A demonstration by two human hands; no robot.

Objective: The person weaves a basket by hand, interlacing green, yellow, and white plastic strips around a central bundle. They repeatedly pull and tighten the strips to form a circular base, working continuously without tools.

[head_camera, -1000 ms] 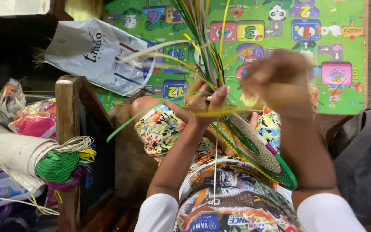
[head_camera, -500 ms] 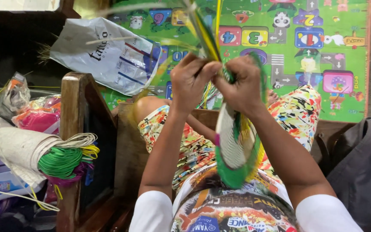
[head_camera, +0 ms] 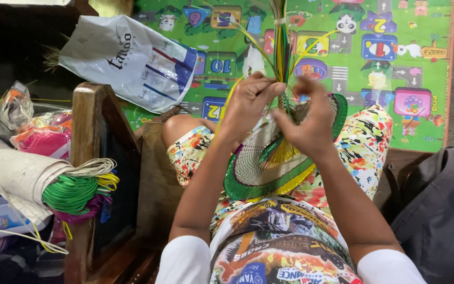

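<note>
A round woven disc (head_camera: 258, 168), cream with green and yellow rim bands, rests on my lap. A bundle of loose green, yellow and purple strands (head_camera: 280, 37) rises from its middle. My left hand (head_camera: 245, 105) pinches strands at the base of the bundle. My right hand (head_camera: 308, 123) grips strands just to the right of it, over the disc. The two hands sit close together, almost touching. The disc's centre is hidden behind my fingers.
A wooden chair arm (head_camera: 88, 137) stands at my left. Beside it lie coils of green, white and yellow cord (head_camera: 77, 189) and bags (head_camera: 38, 139). A white plastic bag (head_camera: 130, 60) lies on a colourful play mat (head_camera: 395, 47). A dark bag (head_camera: 442, 215) is at right.
The disc has tipped from edge-on to flatter on my lap, its face showing. Both hands have dropped slightly and now hold strands at the bundle's base.
</note>
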